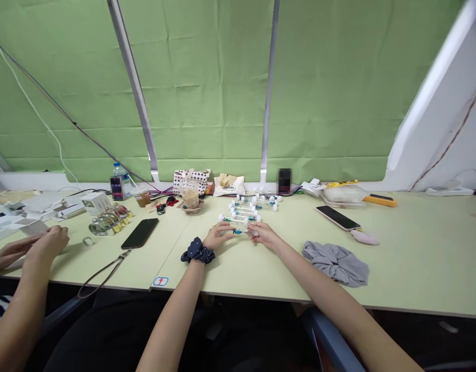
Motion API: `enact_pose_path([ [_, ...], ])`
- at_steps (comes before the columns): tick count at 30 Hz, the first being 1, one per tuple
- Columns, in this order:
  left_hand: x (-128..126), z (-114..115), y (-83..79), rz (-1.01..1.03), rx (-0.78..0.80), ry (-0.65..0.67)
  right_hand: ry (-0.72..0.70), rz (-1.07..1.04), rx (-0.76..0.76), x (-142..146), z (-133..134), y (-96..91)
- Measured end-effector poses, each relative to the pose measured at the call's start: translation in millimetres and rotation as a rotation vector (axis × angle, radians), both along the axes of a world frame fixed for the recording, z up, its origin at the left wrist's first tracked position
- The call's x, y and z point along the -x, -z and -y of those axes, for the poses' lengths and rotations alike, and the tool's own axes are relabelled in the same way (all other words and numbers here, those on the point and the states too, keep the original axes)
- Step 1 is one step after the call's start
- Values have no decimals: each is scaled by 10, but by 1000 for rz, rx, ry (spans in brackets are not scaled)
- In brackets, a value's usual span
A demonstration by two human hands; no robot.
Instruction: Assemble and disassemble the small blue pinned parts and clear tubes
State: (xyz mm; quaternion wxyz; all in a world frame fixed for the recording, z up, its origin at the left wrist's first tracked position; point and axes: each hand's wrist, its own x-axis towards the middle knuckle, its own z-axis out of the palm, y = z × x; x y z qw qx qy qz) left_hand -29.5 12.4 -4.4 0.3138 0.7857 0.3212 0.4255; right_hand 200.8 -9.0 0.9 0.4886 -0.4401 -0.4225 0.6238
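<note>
In front of me, low over the table, I hold a clear tube with blue inside (238, 232), which looks like a small sand timer. My left hand (218, 235) closes on its left end with thumb and fingers, and a dark scrunchie (198, 251) is round that wrist. At the other end, my right hand (264, 235) grips it by the white cap. Fingers hide parts of both ends. Just beyond the hands lie several similar clear tubes with white end caps (243, 211), some with blue inside.
A grey cloth (336, 262) and a phone (338, 218) lie to the right. On the left are a black phone (140, 233) with a strap, glass items in a row (110, 219) and a co-worker's hands (47, 245). A drink cup (190, 197) stands behind.
</note>
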Motion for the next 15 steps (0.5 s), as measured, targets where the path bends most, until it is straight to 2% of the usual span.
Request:
enact_pose_path([
  [6,-58,-15,39,78,146,-101,112,74,-58,-29,-35,-63],
  [12,-95,2,22,116,177,-139,195,82,13,1,-46,-88],
  [15,-69,12,12,156,206,-210,315,115,41,-90,-44,-101],
])
